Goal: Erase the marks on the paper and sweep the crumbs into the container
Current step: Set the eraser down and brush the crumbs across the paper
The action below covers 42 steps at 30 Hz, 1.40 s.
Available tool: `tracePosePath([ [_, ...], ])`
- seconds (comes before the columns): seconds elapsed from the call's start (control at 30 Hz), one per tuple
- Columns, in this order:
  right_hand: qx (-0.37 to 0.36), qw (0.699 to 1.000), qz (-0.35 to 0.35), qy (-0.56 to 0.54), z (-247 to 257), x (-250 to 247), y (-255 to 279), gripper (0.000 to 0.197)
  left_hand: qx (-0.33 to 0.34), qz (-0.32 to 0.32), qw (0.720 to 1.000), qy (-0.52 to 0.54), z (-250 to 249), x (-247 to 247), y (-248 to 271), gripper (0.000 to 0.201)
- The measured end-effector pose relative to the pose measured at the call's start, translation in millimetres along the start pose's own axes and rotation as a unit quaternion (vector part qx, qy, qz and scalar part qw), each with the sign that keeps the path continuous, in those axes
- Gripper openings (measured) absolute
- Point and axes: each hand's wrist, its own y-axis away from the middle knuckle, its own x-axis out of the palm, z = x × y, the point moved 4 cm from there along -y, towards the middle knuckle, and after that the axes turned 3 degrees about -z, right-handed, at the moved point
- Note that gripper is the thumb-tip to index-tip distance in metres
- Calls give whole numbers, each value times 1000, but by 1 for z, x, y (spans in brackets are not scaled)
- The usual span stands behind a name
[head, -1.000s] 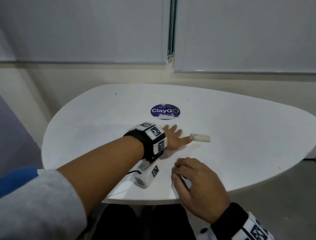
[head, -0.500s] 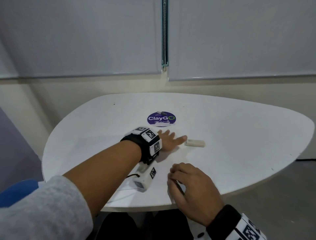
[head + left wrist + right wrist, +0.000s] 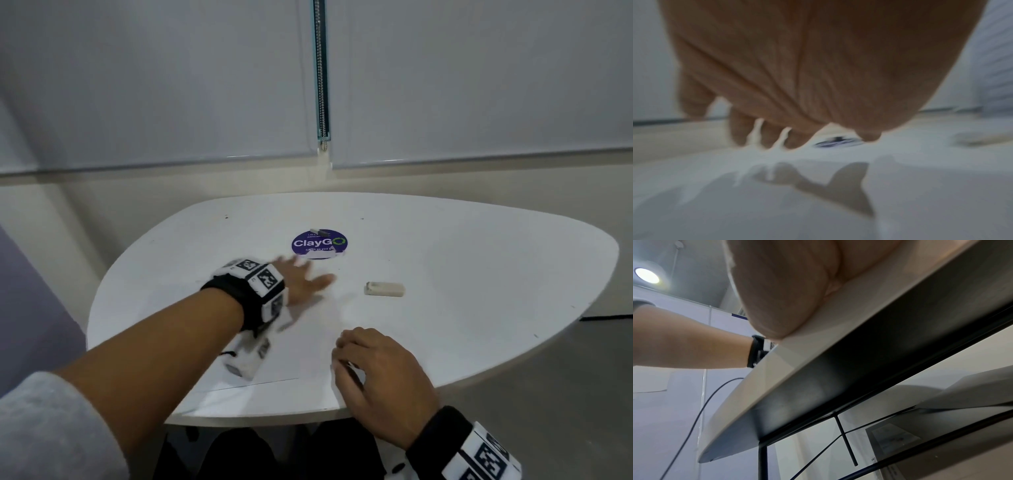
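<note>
Left hand (image 3: 301, 279) of mine reaches out flat over the paper (image 3: 301, 346), fingers (image 3: 740, 129) straight and spread, blurred, holding nothing. My right hand (image 3: 380, 371) rests at the table's (image 3: 479, 274) near edge, fingers curled under; whether it grips anything I cannot tell. I see the eraser (image 3: 384, 289) lying apart, right of my left fingertips.

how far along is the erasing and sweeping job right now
The rubbing looks over: the eraser lies loose on the table, in neither hand, and no marks show on the paper. In hand: the left hand, fingers straight, is blurred over the paper, probably sweeping, while the right hand rests curled at its near edge. Left: getting crumbs into a container, though none is visible.
</note>
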Motion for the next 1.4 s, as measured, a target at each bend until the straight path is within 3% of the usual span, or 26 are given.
tracePosePath([
  [0.07,0,1000,3,-3,1,-1,-1,21,92,78,989,82,-46,5,18,62],
  [0.13,0,1000,3,-4,2,-2,-1,21,88,143,979,116,-52,23,22,70],
  [0.3,0,1000,-6,3,0,-1,1,26,-14,87,995,43,11,46,26,83],
  [0.47,9,1000,-8,1,-2,1,1,25,-175,64,982,-19,87,39,47,101],
  [0.5,8,1000,-7,3,-2,1,1,25,-169,50,984,-23,83,33,48,101],
  [0.57,3,1000,-8,5,-1,0,1,24,-78,32,996,21,49,23,45,95],
  [0.63,1,1000,-9,5,1,-1,1,23,32,64,995,74,-5,22,45,88],
  [0.7,6,1000,-8,-8,1,-2,2,21,89,98,985,112,-46,28,46,86],
  [0.8,3,1000,-12,-16,1,-3,3,22,101,104,986,89,-51,39,44,88],
  [0.87,-11,1000,-21,7,1,-2,3,25,90,102,989,55,-26,44,43,78],
  [0.97,-10,999,-35,5,-1,0,3,27,22,76,997,24,30,51,43,67],
  [1.07,-4,999,-34,0,-2,1,4,24,-84,77,993,0,76,51,50,93],
  [1.13,-3,999,-32,2,-2,1,3,23,-111,63,992,5,75,42,52,100],
  [1.2,-6,999,-32,7,-1,0,3,22,-48,55,997,39,41,31,55,100],
  [1.3,-5,1000,-28,7,1,-2,2,22,94,108,986,89,-27,29,68,98],
  [1.4,0,1000,-27,1,1,-3,2,21,119,116,984,69,-38,39,70,83],
])
